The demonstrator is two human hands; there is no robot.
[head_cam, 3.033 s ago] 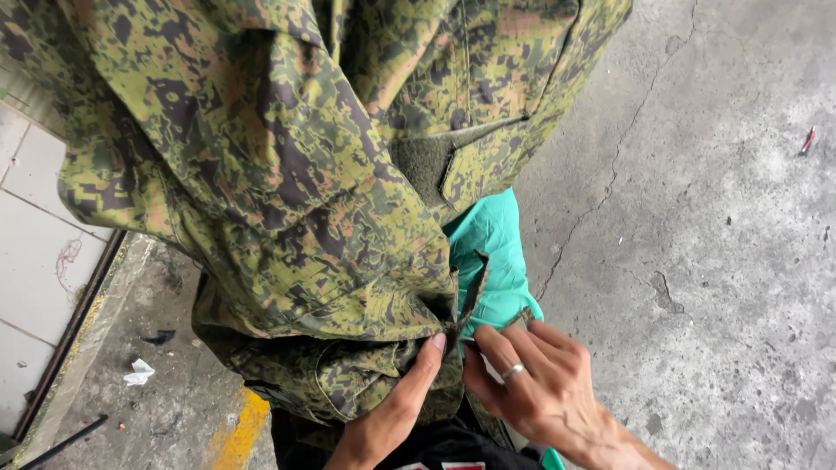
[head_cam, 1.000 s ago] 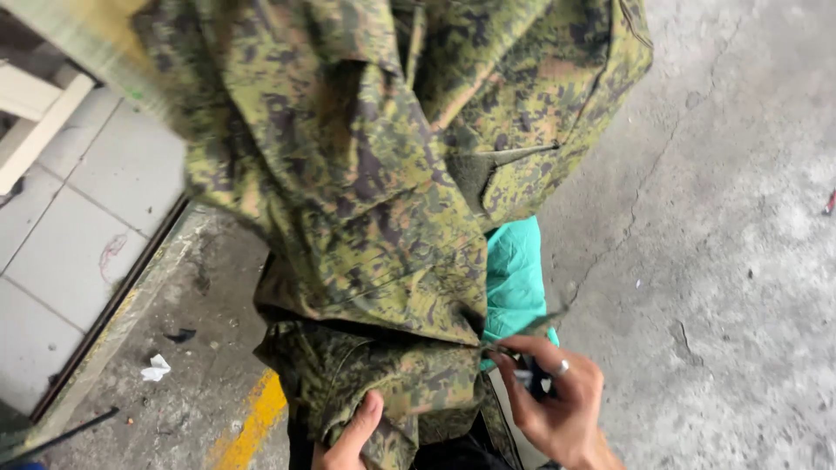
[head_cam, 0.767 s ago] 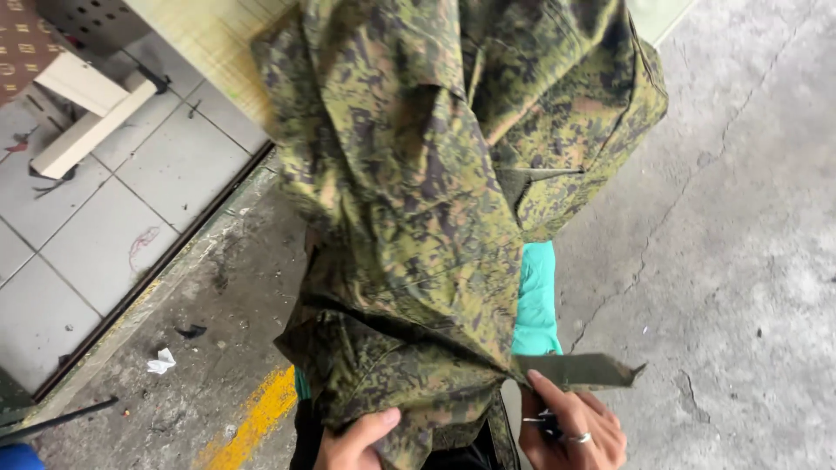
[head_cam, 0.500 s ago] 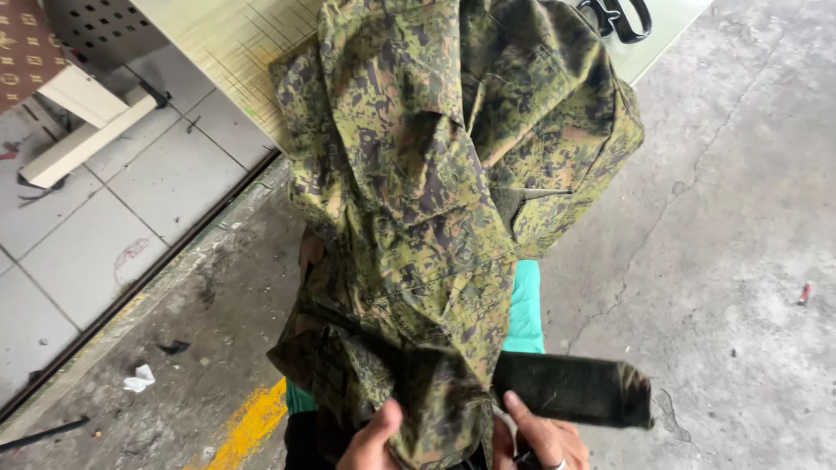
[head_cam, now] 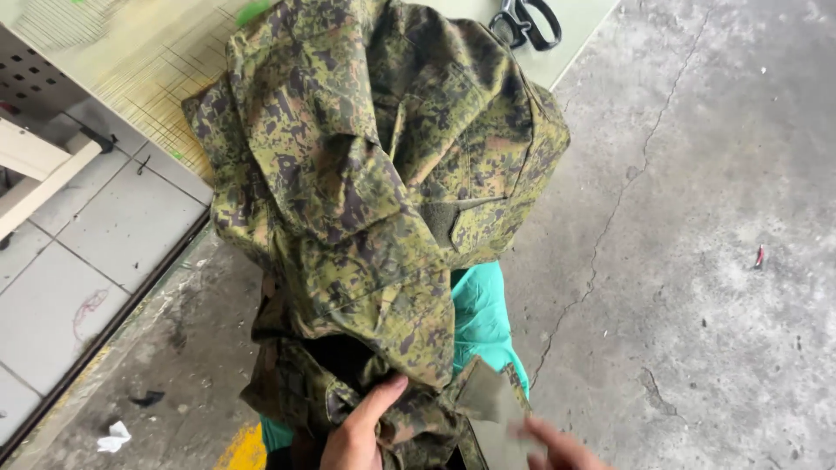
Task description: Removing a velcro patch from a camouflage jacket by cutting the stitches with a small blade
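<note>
Two hands work at the bottom edge of the view. The left hand (head_cam: 359, 428) pinches the lower hem of a camouflage jacket (head_cam: 374, 200), thumb pressed into the cloth. The jacket drapes off the near edge of a green cutting-mat tabletop (head_cam: 131, 52) over teal cloth (head_cam: 483, 318). The right hand (head_cam: 557, 446), blurred, touches an olive fabric patch (head_cam: 496, 405); I cannot tell its grip. Three seconds ago both hands met at the hem; since then the patch has come away from the jacket. Black scissors (head_cam: 525, 19) lie at the tabletop's far edge; cracked concrete floor (head_cam: 697, 218) beyond.
</note>
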